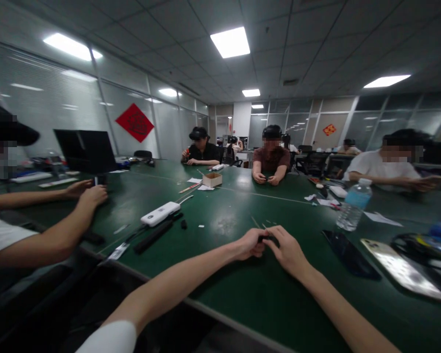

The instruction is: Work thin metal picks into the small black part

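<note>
My left hand (251,243) is closed, its fingers curled around a small dark thing (262,239) just over the green table (220,274). Touching it from the other side is my right hand (287,249), with thumb and fingers pinched together at the same spot. Thin pale slivers (256,223) stick out past my fingers; whether they belong to the dark thing I cannot tell. Most of what lies between the hands is hidden by the fingers.
To the left lie a white power strip (160,214) and a black rod (153,237). A cardboard box (212,179) stands farther back. On the right are a water bottle (355,205), a dark phone (351,255) and a shiny-backed phone (402,268). Several people sit around the table.
</note>
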`<act>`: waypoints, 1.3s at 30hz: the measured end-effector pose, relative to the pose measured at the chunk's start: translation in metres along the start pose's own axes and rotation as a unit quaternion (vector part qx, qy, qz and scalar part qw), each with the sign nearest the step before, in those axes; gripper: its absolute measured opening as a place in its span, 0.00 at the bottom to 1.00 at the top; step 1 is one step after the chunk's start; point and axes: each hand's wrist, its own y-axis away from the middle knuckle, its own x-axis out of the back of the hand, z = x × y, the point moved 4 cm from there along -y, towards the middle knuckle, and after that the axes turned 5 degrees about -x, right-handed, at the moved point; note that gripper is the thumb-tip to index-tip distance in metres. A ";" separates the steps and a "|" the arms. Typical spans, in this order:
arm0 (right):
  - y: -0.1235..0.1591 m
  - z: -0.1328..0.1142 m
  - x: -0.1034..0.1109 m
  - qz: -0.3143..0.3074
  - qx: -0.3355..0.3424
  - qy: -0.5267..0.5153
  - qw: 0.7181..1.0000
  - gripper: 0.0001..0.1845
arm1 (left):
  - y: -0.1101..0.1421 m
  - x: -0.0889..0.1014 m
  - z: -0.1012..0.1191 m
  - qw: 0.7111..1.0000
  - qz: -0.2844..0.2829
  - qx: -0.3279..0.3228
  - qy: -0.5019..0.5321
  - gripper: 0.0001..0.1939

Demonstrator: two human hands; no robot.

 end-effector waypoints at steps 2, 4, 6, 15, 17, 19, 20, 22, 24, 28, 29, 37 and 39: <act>0.001 -0.003 -0.004 -0.014 0.027 0.006 1.000 0.13 | 0.000 -0.005 -0.001 1.000 -0.001 0.003 -0.003 0.10; 0.002 -0.003 -0.005 -0.015 0.041 0.009 0.999 0.13 | 0.002 -0.008 0.000 1.000 -0.009 0.004 -0.006 0.10; 0.002 -0.001 -0.005 -0.008 0.046 0.001 0.999 0.12 | 0.004 -0.009 0.003 0.999 -0.028 0.017 -0.009 0.11; 0.001 0.000 -0.001 0.027 0.064 -0.070 0.995 0.09 | 0.011 -0.012 0.006 0.993 -0.066 0.096 -0.020 0.25; 0.002 -0.003 -0.003 0.017 0.072 -0.075 0.994 0.09 | 0.009 -0.011 0.005 0.994 -0.064 0.082 -0.019 0.26; 0.002 -0.004 -0.003 0.016 0.068 -0.074 0.995 0.10 | 0.008 -0.009 0.004 0.995 -0.065 0.076 -0.019 0.27; 0.003 -0.005 -0.003 0.018 0.065 -0.074 0.995 0.10 | 0.007 -0.009 0.003 0.995 -0.067 0.076 -0.021 0.27; 0.002 -0.005 -0.002 0.025 0.063 -0.076 0.995 0.09 | 0.007 -0.008 0.002 0.994 -0.070 0.081 -0.029 0.29; 0.002 -0.004 -0.003 0.029 0.062 -0.077 0.995 0.09 | 0.008 -0.007 0.002 0.993 -0.068 0.089 -0.038 0.29; 0.003 -0.002 -0.005 0.032 0.060 -0.085 0.994 0.10 | 0.008 -0.007 0.002 0.992 -0.059 0.101 -0.048 0.30; 0.003 -0.002 -0.006 0.033 0.060 -0.090 0.994 0.09 | 0.008 -0.007 0.002 0.992 -0.062 0.102 -0.047 0.30; 0.004 -0.009 -0.001 0.043 0.060 -0.133 0.988 0.05 | 0.006 -0.008 0.002 0.994 -0.064 0.086 -0.001 0.29; 0.003 -0.010 -0.001 0.041 0.056 -0.137 0.988 0.05 | 0.006 -0.008 0.003 0.995 -0.060 0.083 0.003 0.28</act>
